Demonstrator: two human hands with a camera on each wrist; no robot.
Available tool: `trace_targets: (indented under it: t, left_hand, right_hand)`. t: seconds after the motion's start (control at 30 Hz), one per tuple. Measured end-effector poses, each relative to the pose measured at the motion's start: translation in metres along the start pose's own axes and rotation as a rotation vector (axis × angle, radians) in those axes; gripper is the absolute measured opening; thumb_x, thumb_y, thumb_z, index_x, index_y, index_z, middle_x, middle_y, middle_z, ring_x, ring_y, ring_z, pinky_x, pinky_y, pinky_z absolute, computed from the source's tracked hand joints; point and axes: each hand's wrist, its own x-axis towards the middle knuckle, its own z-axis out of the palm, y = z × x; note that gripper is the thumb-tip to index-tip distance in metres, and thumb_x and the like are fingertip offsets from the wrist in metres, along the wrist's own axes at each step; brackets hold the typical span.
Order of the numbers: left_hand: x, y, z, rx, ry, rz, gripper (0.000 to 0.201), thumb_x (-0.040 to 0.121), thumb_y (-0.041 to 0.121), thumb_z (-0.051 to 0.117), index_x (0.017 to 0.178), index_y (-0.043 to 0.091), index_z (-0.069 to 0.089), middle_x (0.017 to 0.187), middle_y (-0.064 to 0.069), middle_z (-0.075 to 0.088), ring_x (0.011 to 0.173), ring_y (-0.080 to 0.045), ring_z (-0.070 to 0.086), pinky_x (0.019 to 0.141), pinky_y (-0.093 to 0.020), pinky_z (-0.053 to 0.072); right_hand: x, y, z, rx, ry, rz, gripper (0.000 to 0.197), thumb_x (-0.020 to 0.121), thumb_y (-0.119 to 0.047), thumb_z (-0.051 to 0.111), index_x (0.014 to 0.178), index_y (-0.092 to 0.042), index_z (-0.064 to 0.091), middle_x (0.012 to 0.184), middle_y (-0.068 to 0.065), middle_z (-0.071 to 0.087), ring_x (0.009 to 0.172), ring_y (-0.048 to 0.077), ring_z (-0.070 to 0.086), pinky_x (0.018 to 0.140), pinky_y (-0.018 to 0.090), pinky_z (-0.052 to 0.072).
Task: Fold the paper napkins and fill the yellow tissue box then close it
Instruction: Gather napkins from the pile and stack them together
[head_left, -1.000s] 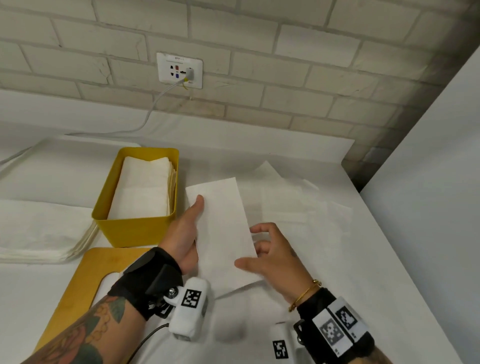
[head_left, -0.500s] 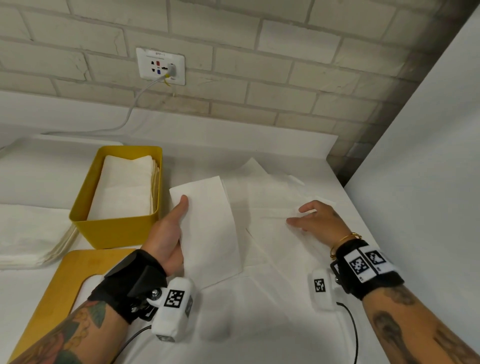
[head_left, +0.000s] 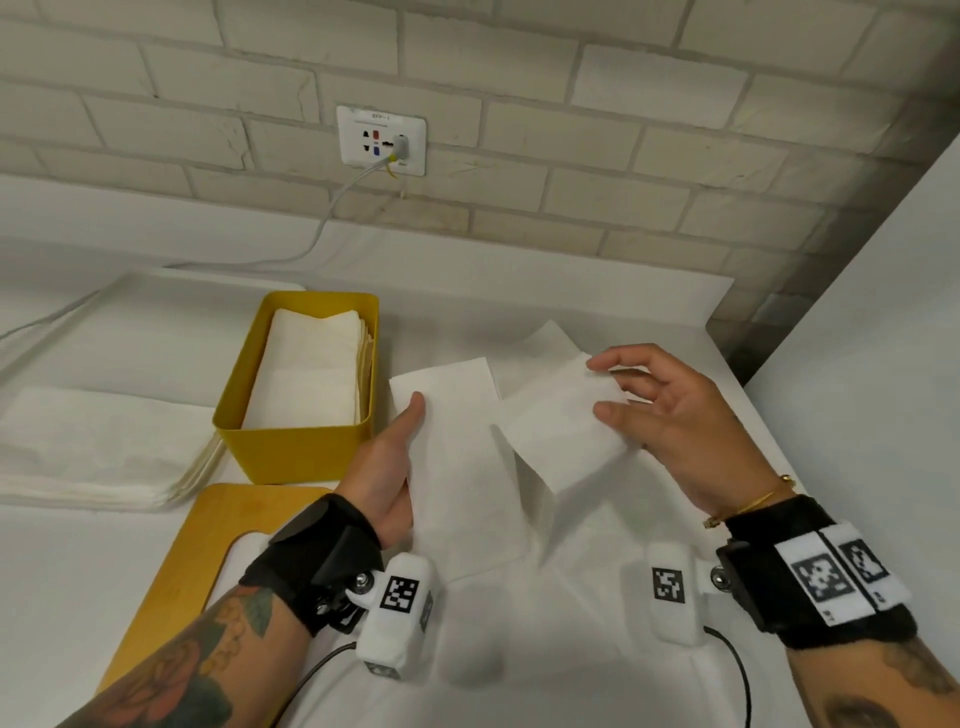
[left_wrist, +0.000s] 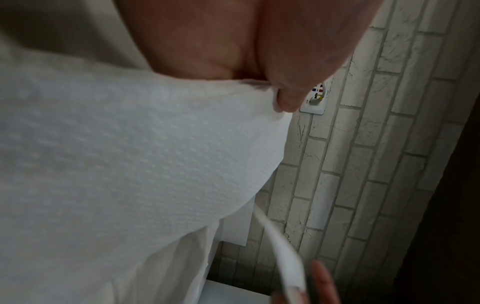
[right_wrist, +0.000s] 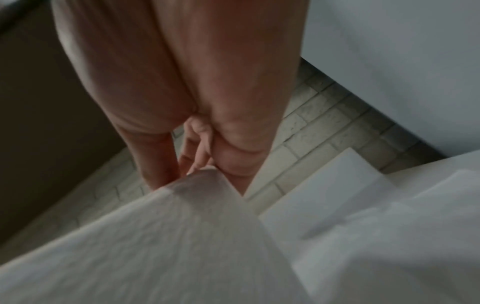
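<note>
Observed: the left hand (head_left: 392, 462) holds a folded napkin (head_left: 457, 467), thumb on top near its upper left corner and the other fingers hidden beneath, so the strip stays flat and raised off the table (head_left: 597, 649). The left wrist view confirms the thumb pressing the embossed paper.

The right hand (head_left: 670, 415), at 3 o'clock from the folded napkin, pinches a second napkin (head_left: 558, 431) along its right edge between thumb and fingertips. That sheet is lifted and hangs tilted, its left edge just beside or overlapping the folded napkin; which cannot be told. Judgement: the pinch at the edge serves to peel one sheet clear of the loose napkins (head_left: 550, 338) spread at 12 o'clock from it, ready for folding.

The yellow tissue box (head_left: 296, 452) stands open at 9 o'clock from the left hand, just beside it, already well stocked with folded napkins (head_left: 311, 379) lying flat. Its lid (head_left: 171, 561), with an oval slot, lies on the table at 6 o'clock from the box, apart from it. A stack of unfolded napkins (head_left: 104, 452) rests at 9 o'clock from the box.

Judgement: filling is well advanced; the box is not yet closed. The held strip looks ready to go in.
</note>
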Motion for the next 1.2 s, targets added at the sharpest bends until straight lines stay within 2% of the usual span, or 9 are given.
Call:
trace_targets:
  t: [0.13, 0.2, 0.3, 0.47, 0.63, 0.77, 0.93, 1.1, 1.2]
  left_hand:
    - [0.002, -0.002, 0.004, -0.011, -0.089, -0.049, 0.047, 0.104, 0.045, 0.048, 0.131, 0.010, 0.064, 0.127, -0.015, 0.070, 0.119, -0.033, 0.067, 0.111, -0.052, 0.043]
    - [0.003, -0.003, 0.005, -0.055, -0.153, -0.083, 0.051, 0.107, 0.047, 0.044, 0.139, 0.010, 0.059, 0.136, -0.018, 0.064, 0.128, -0.037, 0.060, 0.117, -0.053, 0.036]
    - [0.000, -0.004, 0.007, -0.057, -0.211, -0.082, 0.049, 0.109, 0.042, 0.039, 0.139, 0.008, 0.059, 0.135, -0.020, 0.064, 0.125, -0.036, 0.062, 0.109, -0.049, 0.044]
    - [-0.005, -0.004, 0.005, 0.002, -0.232, -0.015, 0.055, 0.108, 0.047, 0.035, 0.138, 0.010, 0.060, 0.136, -0.020, 0.064, 0.126, -0.035, 0.061, 0.109, -0.049, 0.046]
    - [-0.005, -0.002, 0.004, -0.048, -0.252, -0.033, 0.077, 0.100, 0.068, 0.021, 0.141, 0.013, 0.057, 0.134, -0.017, 0.065, 0.126, -0.032, 0.062, 0.107, -0.047, 0.046]
    - [-0.007, -0.002, 0.003, -0.014, -0.245, -0.035, 0.074, 0.100, 0.067, 0.029, 0.139, 0.012, 0.059, 0.134, -0.017, 0.065, 0.126, -0.031, 0.062, 0.109, -0.047, 0.045]
    - [-0.007, -0.004, 0.003, 0.072, -0.194, -0.030, 0.044, 0.106, 0.035, 0.048, 0.136, 0.005, 0.059, 0.125, -0.019, 0.070, 0.117, -0.033, 0.068, 0.103, -0.047, 0.051]
    - [-0.001, -0.001, 0.006, 0.060, -0.138, -0.009, 0.043, 0.106, 0.035, 0.046, 0.132, 0.005, 0.061, 0.122, -0.018, 0.072, 0.114, -0.033, 0.069, 0.099, -0.047, 0.053]
    - [0.003, 0.002, 0.006, 0.041, -0.105, -0.007, 0.043, 0.105, 0.037, 0.048, 0.131, 0.005, 0.062, 0.120, -0.017, 0.072, 0.111, -0.032, 0.071, 0.094, -0.046, 0.055]
  right_hand:
    - [-0.005, -0.024, 0.026, 0.279, -0.060, -0.080, 0.027, 0.082, -0.019, 0.073, 0.107, -0.027, 0.078, 0.124, 0.001, 0.072, 0.108, 0.034, 0.062, 0.099, 0.051, 0.044]
    - [-0.002, -0.022, 0.040, 0.368, -0.072, -0.055, 0.031, 0.086, -0.009, 0.070, 0.111, -0.025, 0.077, 0.129, -0.001, 0.070, 0.107, 0.030, 0.061, 0.099, 0.050, 0.046]
    - [0.003, -0.007, 0.061, 0.241, -0.079, -0.019, 0.044, 0.094, 0.005, 0.062, 0.114, -0.033, 0.075, 0.120, -0.012, 0.073, 0.092, 0.023, 0.058, 0.085, 0.035, 0.048]
    - [0.002, 0.012, 0.077, 0.083, -0.059, 0.038, 0.045, 0.094, 0.003, 0.062, 0.119, -0.033, 0.071, 0.123, -0.019, 0.070, 0.109, -0.009, 0.064, 0.090, 0.013, 0.048]
    - [0.004, 0.019, 0.082, 0.008, -0.027, 0.039, 0.044, 0.095, -0.003, 0.064, 0.123, -0.036, 0.070, 0.129, -0.020, 0.066, 0.115, -0.012, 0.058, 0.100, 0.012, 0.043]
    - [0.005, 0.021, 0.084, 0.003, -0.018, 0.053, 0.043, 0.096, -0.003, 0.062, 0.127, -0.032, 0.069, 0.127, -0.019, 0.066, 0.107, -0.014, 0.061, 0.083, 0.001, 0.044]
    - [0.003, 0.022, 0.085, 0.038, -0.025, 0.050, 0.040, 0.094, -0.006, 0.066, 0.127, -0.029, 0.069, 0.128, -0.016, 0.066, 0.108, -0.009, 0.064, 0.085, 0.006, 0.049]
    - [-0.012, 0.033, 0.088, 0.030, 0.040, -0.013, 0.033, 0.082, -0.007, 0.080, 0.096, -0.036, 0.076, 0.118, -0.016, 0.065, 0.116, 0.006, 0.062, 0.101, 0.026, 0.049]
    - [-0.018, 0.039, 0.085, 0.032, -0.004, 0.027, 0.028, 0.082, -0.007, 0.080, 0.089, -0.034, 0.075, 0.110, -0.012, 0.069, 0.108, 0.012, 0.067, 0.095, 0.029, 0.052]
